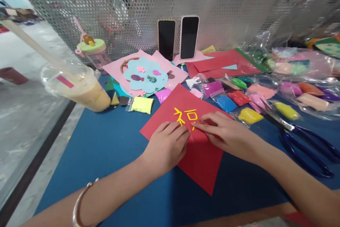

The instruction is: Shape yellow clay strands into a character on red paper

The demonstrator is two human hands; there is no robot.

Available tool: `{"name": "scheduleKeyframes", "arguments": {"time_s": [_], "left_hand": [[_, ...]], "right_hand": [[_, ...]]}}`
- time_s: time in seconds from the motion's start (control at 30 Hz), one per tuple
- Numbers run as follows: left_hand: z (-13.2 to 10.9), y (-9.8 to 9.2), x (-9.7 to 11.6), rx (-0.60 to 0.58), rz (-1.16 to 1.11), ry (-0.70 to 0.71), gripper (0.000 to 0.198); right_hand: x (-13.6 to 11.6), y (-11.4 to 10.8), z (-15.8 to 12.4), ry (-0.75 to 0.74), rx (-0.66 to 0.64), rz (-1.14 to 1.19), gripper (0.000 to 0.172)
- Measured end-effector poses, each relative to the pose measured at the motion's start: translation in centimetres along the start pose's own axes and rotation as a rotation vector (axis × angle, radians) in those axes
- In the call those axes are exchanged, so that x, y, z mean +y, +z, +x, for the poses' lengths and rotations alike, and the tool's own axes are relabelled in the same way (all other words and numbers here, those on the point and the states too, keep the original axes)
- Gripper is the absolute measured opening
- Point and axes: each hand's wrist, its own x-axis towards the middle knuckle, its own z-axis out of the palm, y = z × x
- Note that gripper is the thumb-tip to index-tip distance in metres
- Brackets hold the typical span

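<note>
A red paper square (202,163) lies cornerwise on the blue table, bearing a Chinese character made of thin yellow clay strips (191,114). My left hand (168,145) rests on the paper's left half, fingers curled together over the lower left strokes; its fingertips are hidden from me. From the right, my right hand (223,129) reaches in with its index fingertip and thumb close together at a short yellow strip under the box-shaped stroke. A silver bracelet (77,205) circles my left forearm.
Large blue-handled scissors (294,131) lie at right, near several clay packets (225,103). At left stands a drink cup (79,85) with a straw, near a yellow clay packet (142,105). Behind are a fish paper craft (145,76), two phones (189,37) and a perforated metal panel (132,7).
</note>
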Motion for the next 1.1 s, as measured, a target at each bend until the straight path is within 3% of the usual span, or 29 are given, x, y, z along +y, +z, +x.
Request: {"name": "scheduleKeyframes", "arguments": {"time_s": [0.27, 0.47, 0.7, 1.1], "left_hand": [[0.0, 0.1, 0.0, -0.008, 0.002, 0.007, 0.024], [-0.1, 0.1, 0.0, -0.032, 0.002, 0.003, 0.024], [-0.1, 0.2, -0.1, -0.026, 0.016, 0.013, 0.026], [-0.2, -0.1, 0.1, -0.049, 0.046, 0.030, 0.022]], "right_hand": [[0.2, -0.5, -0.1, -0.022, 0.012, -0.002, 0.043], [0.5, -0.8, 0.7, -0.001, 0.175, 0.000, 0.029], [1.2, -0.4, 2.7, -0.195, 0.113, -0.226, 0.023], [1.3, -1.5, 4.5, -0.474, 0.132, -0.302, 0.027]]}}
